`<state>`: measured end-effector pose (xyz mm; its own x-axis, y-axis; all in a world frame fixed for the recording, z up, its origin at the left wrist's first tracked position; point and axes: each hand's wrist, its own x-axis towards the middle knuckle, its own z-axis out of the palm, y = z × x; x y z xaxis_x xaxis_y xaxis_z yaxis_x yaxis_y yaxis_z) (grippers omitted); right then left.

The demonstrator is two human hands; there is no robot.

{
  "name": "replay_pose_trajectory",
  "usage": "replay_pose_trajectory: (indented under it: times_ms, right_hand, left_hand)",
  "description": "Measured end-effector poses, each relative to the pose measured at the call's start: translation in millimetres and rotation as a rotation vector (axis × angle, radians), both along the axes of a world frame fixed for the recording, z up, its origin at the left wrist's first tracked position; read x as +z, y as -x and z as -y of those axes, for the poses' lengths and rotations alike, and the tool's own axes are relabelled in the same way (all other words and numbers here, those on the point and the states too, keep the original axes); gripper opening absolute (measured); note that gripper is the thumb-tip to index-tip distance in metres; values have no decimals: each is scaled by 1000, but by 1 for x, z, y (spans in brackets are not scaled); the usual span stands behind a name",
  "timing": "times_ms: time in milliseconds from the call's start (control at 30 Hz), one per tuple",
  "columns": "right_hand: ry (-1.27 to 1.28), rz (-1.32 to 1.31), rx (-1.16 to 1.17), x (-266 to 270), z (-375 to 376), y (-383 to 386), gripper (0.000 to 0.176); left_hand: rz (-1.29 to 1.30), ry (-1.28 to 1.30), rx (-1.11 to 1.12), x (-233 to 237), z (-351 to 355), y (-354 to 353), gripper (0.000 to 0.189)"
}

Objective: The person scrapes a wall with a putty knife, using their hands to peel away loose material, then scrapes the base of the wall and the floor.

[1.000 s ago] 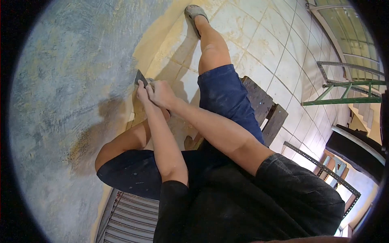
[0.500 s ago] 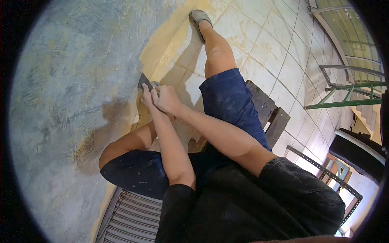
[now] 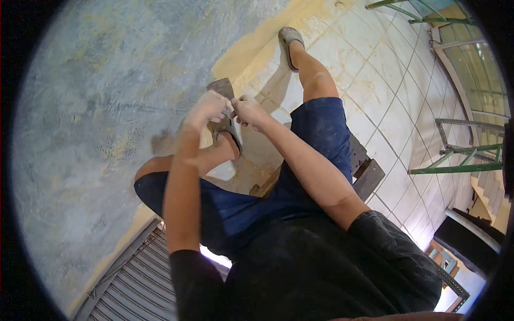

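Note:
A flat, dark scraper blade shows just beyond my hands, beside the mottled blue-grey wall. My right hand has its fingers closed at the near end of the scraper, whose handle is mostly hidden. Close beside it, my left hand is curled with its fingertips near the right fingers. What the left fingers hold, if anything, is hidden. Below the hands is my sandalled foot. A yellowish band runs along the wall's lower edge.
My other foot, in a grey clog, rests on dusty white tiles. A dark wooden stool is under me. Green metal frames stand at the right, near a black padded object. A ribbed metal shutter lies at lower left.
The view has shifted, so floor and legs appear further right. My left hand has drawn apart from the right and curled; the scraper blade now shows its broad face.

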<state>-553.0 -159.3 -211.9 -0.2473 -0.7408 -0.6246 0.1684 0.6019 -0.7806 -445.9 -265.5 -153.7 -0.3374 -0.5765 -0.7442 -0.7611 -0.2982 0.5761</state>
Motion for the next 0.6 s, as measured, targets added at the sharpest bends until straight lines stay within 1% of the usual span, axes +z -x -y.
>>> replay_pose_trajectory:
  times_ms: [67,133,233,267,300,333,367,433,467,533,567,600]
  right_hand:
    - [-2,14,36,7,-1,7,37]
    - [37,-58,49,11,0,14,38]
    - [18,-24,30,7,2,21,35]
    - [17,-30,30,9,1,22,35]
    - [22,-14,31,10,0,22,35]
    - [27,0,31,13,1,23,35]
    - [25,-13,28,16,3,26,35]
    - [9,-84,105,24,6,29,33]
    - [5,-95,103,34,9,31,33]
    - [-81,-131,449,54,16,41,36]
    - [-85,-142,507,61,18,42,37]
    - [-89,-160,555,68,24,44,37]
  left_hand:
    - [111,209,-605,32,19,-18,30]
    - [120,182,-698,57,31,-35,31]
    - [75,181,-664,84,33,-55,27]
    - [68,182,-663,75,35,-65,27]
    - [15,113,-501,59,37,-75,29]
    - [-40,44,-339,57,35,-76,37]
    - [-53,44,-342,56,36,-76,37]
    - [298,366,-651,55,33,-71,39]
    - [286,367,-652,53,34,-69,39]
    - [140,413,-571,51,35,-62,39]
    - [121,416,-590,52,35,-58,39]
    - [115,496,-615,55,35,-56,40]
